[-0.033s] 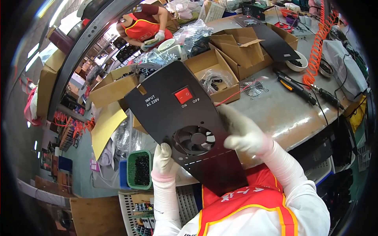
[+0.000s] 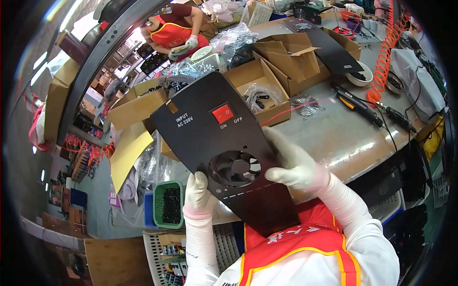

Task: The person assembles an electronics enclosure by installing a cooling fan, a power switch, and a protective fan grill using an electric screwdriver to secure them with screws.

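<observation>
A black metal panel [image 2: 191, 143] tilts in front of me, its lower end near my red apron. A red rocker switch [image 2: 222, 114] is set in its upper part, and a black fan [image 2: 234, 169] shows through a round hole lower down. My left hand [image 2: 197, 194], in a pale glove, grips the panel's left edge. My right hand [image 2: 296, 164], also gloved, holds the right edge with the thumb on the front face; its other fingers are partly hidden. A thin red wire [image 2: 286, 112] sticks out from behind the panel toward a round wire fan guard [image 2: 308, 106] on the table.
Behind the panel stand open cardboard boxes [image 2: 281, 114], one with bagged cables. An electric screwdriver [image 2: 358, 107] and a coiled red hose [image 2: 381, 62] are at the right. A green bin of small black parts [image 2: 169, 205] sits at left. Across the table a co-worker [image 2: 179, 33] handles something.
My right hand has shifted slightly left and its thumb now rests on the panel's face. The red wire has swung a little. The panel has barely moved.
</observation>
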`<state>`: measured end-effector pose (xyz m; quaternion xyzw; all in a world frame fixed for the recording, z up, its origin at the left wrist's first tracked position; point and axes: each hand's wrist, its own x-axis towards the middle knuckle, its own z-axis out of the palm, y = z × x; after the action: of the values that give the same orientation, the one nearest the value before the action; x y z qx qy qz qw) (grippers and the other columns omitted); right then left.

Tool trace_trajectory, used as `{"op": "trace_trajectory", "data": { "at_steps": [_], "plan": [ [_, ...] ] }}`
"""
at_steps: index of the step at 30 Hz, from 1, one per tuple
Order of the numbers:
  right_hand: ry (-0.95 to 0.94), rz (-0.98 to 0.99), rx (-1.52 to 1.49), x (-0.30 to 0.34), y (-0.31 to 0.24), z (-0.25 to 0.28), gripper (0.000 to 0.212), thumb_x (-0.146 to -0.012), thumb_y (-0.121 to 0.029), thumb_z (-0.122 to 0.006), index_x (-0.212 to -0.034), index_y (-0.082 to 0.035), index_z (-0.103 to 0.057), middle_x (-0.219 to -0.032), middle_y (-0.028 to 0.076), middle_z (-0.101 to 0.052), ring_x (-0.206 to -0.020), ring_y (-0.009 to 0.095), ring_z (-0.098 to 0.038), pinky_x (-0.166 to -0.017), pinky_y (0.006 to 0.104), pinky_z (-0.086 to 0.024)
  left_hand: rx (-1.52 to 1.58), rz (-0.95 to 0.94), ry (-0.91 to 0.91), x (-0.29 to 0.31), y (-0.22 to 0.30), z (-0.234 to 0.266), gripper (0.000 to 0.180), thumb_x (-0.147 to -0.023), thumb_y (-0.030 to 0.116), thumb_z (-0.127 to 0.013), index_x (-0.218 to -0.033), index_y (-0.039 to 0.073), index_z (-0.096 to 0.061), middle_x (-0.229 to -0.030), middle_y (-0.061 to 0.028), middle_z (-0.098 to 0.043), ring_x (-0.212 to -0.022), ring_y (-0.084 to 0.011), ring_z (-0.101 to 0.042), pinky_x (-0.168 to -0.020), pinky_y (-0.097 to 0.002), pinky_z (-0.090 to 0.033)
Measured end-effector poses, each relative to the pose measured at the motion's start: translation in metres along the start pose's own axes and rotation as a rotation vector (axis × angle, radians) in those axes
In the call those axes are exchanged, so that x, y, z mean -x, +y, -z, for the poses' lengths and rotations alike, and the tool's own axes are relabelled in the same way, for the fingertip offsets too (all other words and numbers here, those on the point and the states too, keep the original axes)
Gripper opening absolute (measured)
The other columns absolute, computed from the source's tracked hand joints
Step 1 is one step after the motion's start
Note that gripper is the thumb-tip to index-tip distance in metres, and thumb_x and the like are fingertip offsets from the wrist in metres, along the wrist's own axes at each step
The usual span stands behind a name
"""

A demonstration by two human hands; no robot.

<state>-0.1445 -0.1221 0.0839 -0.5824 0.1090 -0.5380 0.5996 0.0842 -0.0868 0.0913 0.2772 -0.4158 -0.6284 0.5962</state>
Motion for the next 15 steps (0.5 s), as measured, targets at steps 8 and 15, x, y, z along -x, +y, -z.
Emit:
{"op": "trace_trajectory", "data": {
  "at_steps": [8,15],
  "plan": [
    [0.108,-0.261,0.253,0.011,0.001,-0.016,0.060,-0.093,-0.036,-0.059,-0.133,0.005,-0.042,-0.112,0.016,-0.058,-0.102,0.021,-0.054,-0.091,0.0336,-0.042,0.027,-0.043,0.035,0.012,0.002,-0.009,0.080,-0.081,0.045,-0.071,-0.135,-0.004,-0.039,-0.130,-0.0172,-0.053,-0.116,-0.0293,-0.056,-0.099,-0.0423,-0.048],
    [0.217,0.147,0.587,0.007,-0.031,-0.036,0.040,-0.091,-0.023,-0.059,-0.118,0.004,-0.050,-0.105,0.021,-0.055,-0.096,0.033,-0.055,-0.089,0.0368,-0.043,0.127,-0.096,-0.082,0.023,0.011,-0.037,0.075,-0.082,0.042,-0.070,-0.135,0.000,-0.041,-0.134,-0.0173,-0.051,-0.119,-0.0305,-0.054,-0.101,-0.0447,-0.047]
  ]
}}
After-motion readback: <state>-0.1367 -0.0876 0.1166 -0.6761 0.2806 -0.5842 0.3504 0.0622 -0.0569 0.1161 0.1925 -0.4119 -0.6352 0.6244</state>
